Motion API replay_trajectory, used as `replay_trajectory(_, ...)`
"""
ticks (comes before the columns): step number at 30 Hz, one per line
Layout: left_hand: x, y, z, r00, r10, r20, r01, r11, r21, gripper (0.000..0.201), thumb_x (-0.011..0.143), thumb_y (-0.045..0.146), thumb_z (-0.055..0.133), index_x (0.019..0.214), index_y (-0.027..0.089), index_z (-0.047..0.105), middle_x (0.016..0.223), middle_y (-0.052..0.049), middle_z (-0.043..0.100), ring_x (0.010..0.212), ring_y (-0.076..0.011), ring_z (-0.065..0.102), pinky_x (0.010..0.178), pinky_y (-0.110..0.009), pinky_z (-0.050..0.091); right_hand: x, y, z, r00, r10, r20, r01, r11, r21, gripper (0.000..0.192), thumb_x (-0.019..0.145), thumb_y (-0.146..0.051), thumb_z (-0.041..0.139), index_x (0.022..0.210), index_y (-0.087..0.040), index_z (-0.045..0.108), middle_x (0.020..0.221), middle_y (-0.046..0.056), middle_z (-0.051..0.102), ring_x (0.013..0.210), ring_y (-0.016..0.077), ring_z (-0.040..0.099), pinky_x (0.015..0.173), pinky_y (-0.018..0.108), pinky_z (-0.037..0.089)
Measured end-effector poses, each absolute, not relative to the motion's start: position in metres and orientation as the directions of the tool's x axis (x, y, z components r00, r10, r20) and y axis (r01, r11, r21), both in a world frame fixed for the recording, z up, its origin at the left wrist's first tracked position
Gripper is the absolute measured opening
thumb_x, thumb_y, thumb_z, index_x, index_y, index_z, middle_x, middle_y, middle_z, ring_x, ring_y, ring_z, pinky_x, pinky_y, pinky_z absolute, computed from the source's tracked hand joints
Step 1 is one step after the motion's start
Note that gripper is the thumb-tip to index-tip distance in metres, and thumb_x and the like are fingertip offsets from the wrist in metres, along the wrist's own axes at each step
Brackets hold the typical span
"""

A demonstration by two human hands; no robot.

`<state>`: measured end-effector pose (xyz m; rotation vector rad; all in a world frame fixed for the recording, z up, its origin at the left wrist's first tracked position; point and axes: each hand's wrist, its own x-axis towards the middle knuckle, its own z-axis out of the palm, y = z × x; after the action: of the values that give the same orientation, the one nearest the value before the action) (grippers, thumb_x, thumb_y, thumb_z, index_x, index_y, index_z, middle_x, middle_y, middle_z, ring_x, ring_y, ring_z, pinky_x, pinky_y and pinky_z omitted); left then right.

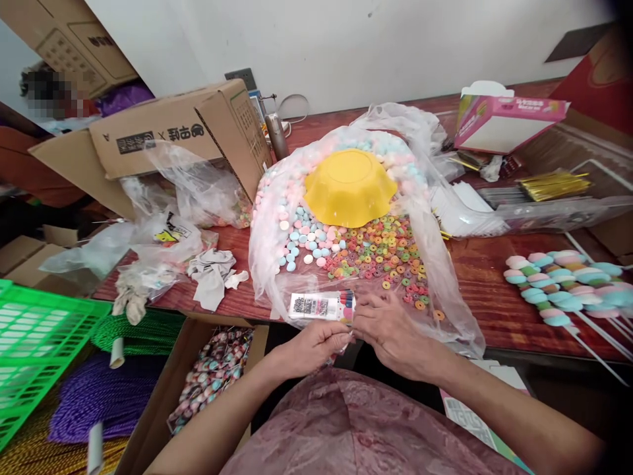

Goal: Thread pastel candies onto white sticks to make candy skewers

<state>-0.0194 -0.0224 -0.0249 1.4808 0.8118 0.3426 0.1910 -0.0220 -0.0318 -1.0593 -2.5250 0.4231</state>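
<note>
Both my hands meet at the table's front edge, just below a white printed packet (316,307) with a coloured end. My left hand (324,340) has its thumb pressed against bent fingers, pinching something small that I cannot make out. The fingers of my right hand (388,330) curl in against the same spot, and what they grip is hidden. Beyond them lie ring-shaped gummies (390,257) and pink, blue and white marshmallows (316,241) on a clear plastic sheet (445,303). Upside down on the sweets sits a yellow scalloped bowl (350,188).
Skewered marshmallow sticks (568,287) lie at the right, near gold twist ties (556,186). An open cardboard box (173,135) stands at the back left. Below the left edge are a box of wrapped sweets (215,369), purple cords (109,399) and a green basket (42,349).
</note>
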Motion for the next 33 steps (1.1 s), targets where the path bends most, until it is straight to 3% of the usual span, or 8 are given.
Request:
replay_trajectory(5, -0.012, -0.022, -0.024, 0.611, 0.777, -0.151, 0.439, -0.173, 0.882, 0.031, 0.093, 0.031, 0.043, 0.065, 0.017, 0.048, 0.066, 0.002, 0.044, 0.064, -0.0115, 0.038, 0.063, -0.025, 0.033, 0.186, -0.027, -0.03, -0.585, 0.792, 0.173, 0.655, 0.588, -0.474, 0.024, 0.098, -0.019, 0.046, 0.09, -0.021, 0.068, 0.091, 0.003, 0.071, 0.088, 0.0194, 0.057, 0.081, 0.037, 0.033)
replay_trajectory(9, -0.011, -0.021, -0.028, 0.628, 0.67, -0.395, 0.203, 0.349, 0.915, 0.031, 0.085, 0.043, 0.052, 0.069, 0.016, 0.053, 0.06, 0.003, 0.047, 0.05, -0.0086, 0.041, 0.05, -0.021, 0.033, 0.194, -0.038, -0.018, -0.571, 0.679, 0.462, 0.674, 0.709, -0.208, 0.029, 0.095, -0.018, 0.049, 0.12, -0.026, 0.063, 0.128, 0.008, 0.065, 0.117, 0.0288, 0.051, 0.093, 0.05, 0.027)
replay_trajectory(13, -0.009, -0.024, -0.03, 0.728, 0.449, -0.518, 0.153, 0.63, 0.762, 0.034, 0.079, 0.047, 0.06, 0.067, 0.016, 0.053, 0.055, 0.002, 0.051, 0.04, -0.0076, 0.042, 0.043, -0.021, 0.031, 0.207, -0.045, -0.021, -0.61, 0.543, 0.577, 0.57, 0.807, -0.156, 0.024, 0.094, -0.013, 0.046, 0.104, -0.022, 0.066, 0.097, 0.003, 0.072, 0.108, 0.0236, 0.055, 0.097, 0.05, 0.025)
replay_trajectory(18, 0.006, -0.027, -0.033, 0.669, 0.682, -0.296, 0.328, 0.087, 0.941, 0.026, 0.089, 0.04, 0.059, 0.091, 0.015, 0.066, 0.072, -0.001, 0.058, 0.061, -0.0102, 0.05, 0.059, -0.022, 0.039, 0.209, -0.051, -0.034, -0.536, 0.715, 0.449, 0.698, 0.675, -0.242, 0.014, 0.085, -0.012, 0.051, 0.076, -0.019, 0.061, 0.072, 0.002, 0.065, 0.081, 0.0203, 0.054, 0.081, 0.043, 0.032)
replay_trajectory(22, 0.016, -0.03, -0.04, 0.66, 0.743, 0.114, 0.39, -0.468, 0.793, 0.022, 0.095, 0.022, 0.049, 0.086, 0.016, 0.068, 0.075, -0.003, 0.06, 0.069, -0.0128, 0.051, 0.065, -0.024, 0.039, 0.218, -0.06, -0.024, -0.406, 0.798, 0.446, 0.776, 0.559, -0.293, 0.017, 0.088, -0.013, 0.051, 0.077, -0.021, 0.061, 0.074, 0.002, 0.068, 0.077, 0.0196, 0.054, 0.077, 0.04, 0.035)
replay_trajectory(27, 0.009, -0.024, -0.039, 0.58, 0.798, 0.162, 0.353, -0.426, 0.833, 0.019, 0.095, 0.023, 0.054, 0.087, 0.018, 0.07, 0.069, -0.001, 0.059, 0.064, -0.0117, 0.053, 0.06, -0.021, 0.041, 0.299, -0.056, -0.023, 0.129, 0.802, 0.583, 0.864, 0.198, -0.463, 0.017, 0.094, -0.023, 0.051, 0.093, -0.022, 0.068, 0.091, 0.004, 0.073, 0.094, 0.0223, 0.06, 0.085, 0.038, 0.039)
replay_trajectory(30, 0.007, -0.022, -0.035, 0.534, 0.844, 0.051, 0.329, -0.263, 0.907, 0.02, 0.092, 0.029, 0.059, 0.082, 0.018, 0.072, 0.076, -0.003, 0.062, 0.069, -0.0129, 0.056, 0.064, -0.021, 0.044, 0.341, -0.045, -0.039, 0.274, 0.926, 0.261, 0.907, -0.159, -0.39, 0.021, 0.092, -0.031, 0.054, 0.083, -0.022, 0.071, 0.088, 0.005, 0.072, 0.087, 0.0206, 0.06, 0.08, 0.034, 0.038)
replay_trajectory(33, 0.011, -0.025, -0.038, 0.477, 0.874, -0.088, 0.263, -0.046, 0.964, 0.024, 0.088, 0.039, 0.064, 0.084, 0.018, 0.075, 0.083, -0.004, 0.062, 0.068, -0.0122, 0.055, 0.058, -0.021, 0.043, 0.345, -0.033, -0.058, 0.247, 0.963, 0.104, 0.932, -0.207, -0.297, 0.02, 0.088, -0.029, 0.056, 0.075, -0.022, 0.07, 0.086, 0.005, 0.07, 0.089, 0.0218, 0.058, 0.076, 0.033, 0.034)
